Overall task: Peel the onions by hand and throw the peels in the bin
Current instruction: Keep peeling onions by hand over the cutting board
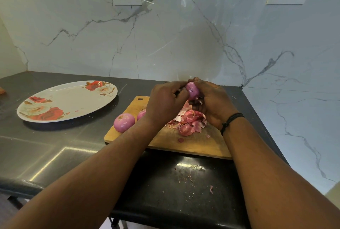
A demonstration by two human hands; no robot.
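Both hands hold one onion [192,90] up in the air, over the far end of the wooden board [202,142]. The onion sits between the hands, touching both. The left hand [165,103] curls its fingers around the onion's left side. The right hand [211,103] curls around the right side and seems to pinch a bit of skin under the onion. I cannot tell which way the onion's ends point.

A pile of peels [189,120] lies on the board, right under the hands. Two more onions [124,122] sit at the board's left edge. A flowered plate [73,98] rests on the dark counter [55,151], well to the left. I see no bin
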